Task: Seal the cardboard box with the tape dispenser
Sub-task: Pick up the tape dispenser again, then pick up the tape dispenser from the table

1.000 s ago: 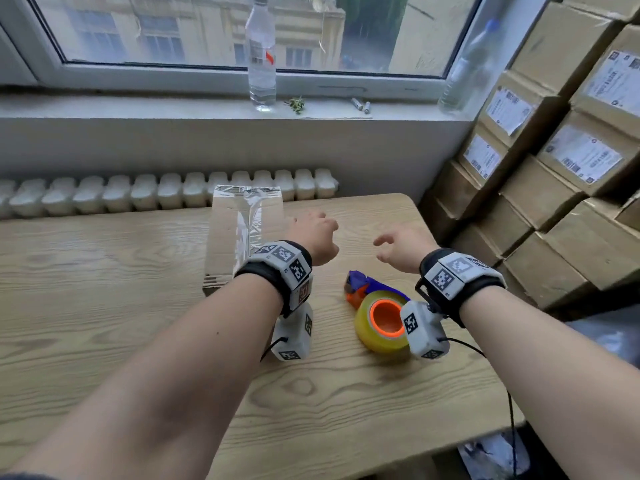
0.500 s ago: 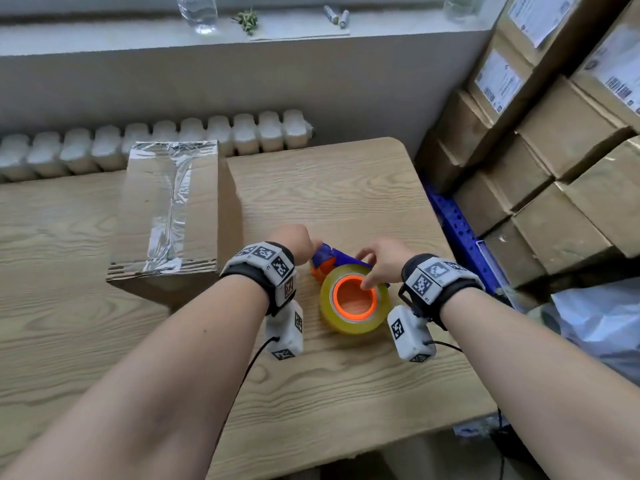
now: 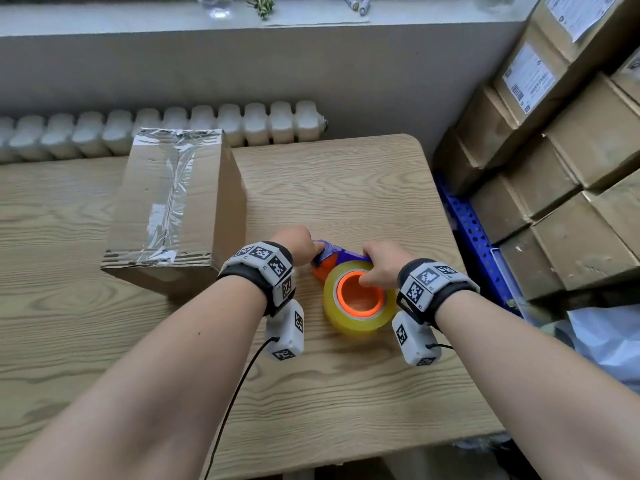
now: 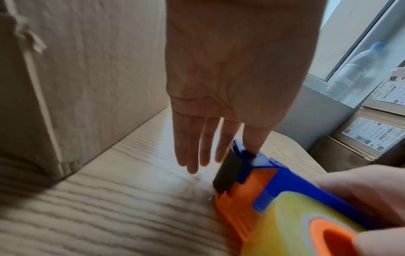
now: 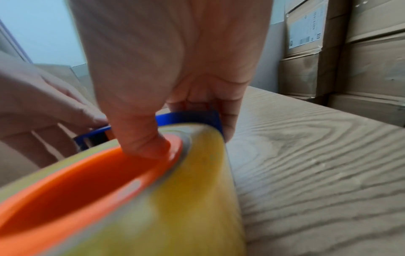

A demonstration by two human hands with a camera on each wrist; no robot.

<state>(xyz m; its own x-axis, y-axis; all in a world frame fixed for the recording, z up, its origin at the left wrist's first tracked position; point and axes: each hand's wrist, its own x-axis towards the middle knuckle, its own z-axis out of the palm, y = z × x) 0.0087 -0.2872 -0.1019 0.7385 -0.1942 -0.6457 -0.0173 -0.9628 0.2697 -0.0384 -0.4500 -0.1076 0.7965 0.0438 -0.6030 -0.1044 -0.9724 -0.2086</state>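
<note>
A cardboard box (image 3: 173, 209) with clear tape along its top seam stands at the left of the wooden table (image 3: 346, 393). To its right lies the blue and orange tape dispenser (image 3: 356, 299) with a yellow tape roll. My right hand (image 3: 384, 261) grips it: the thumb (image 5: 144, 142) sits in the orange core and the fingers curl round the blue frame (image 5: 188, 117). My left hand (image 3: 298, 247) is open with straight fingers (image 4: 190, 155), its index fingertip touching the dispenser's blue front end (image 4: 252, 157). The box's side (image 4: 87, 69) stands just left of that hand.
Stacked labelled cardboard boxes (image 3: 571, 168) fill the right side, with a blue perforated rack (image 3: 474, 237) below them by the table's right edge. A white radiator (image 3: 207, 123) runs behind the table. A bottle (image 3: 214, 1) stands on the windowsill.
Both hands have come down from above the table onto the dispenser. The right hand has taken hold of it and the left now touches its front. The head view has tipped downward.
</note>
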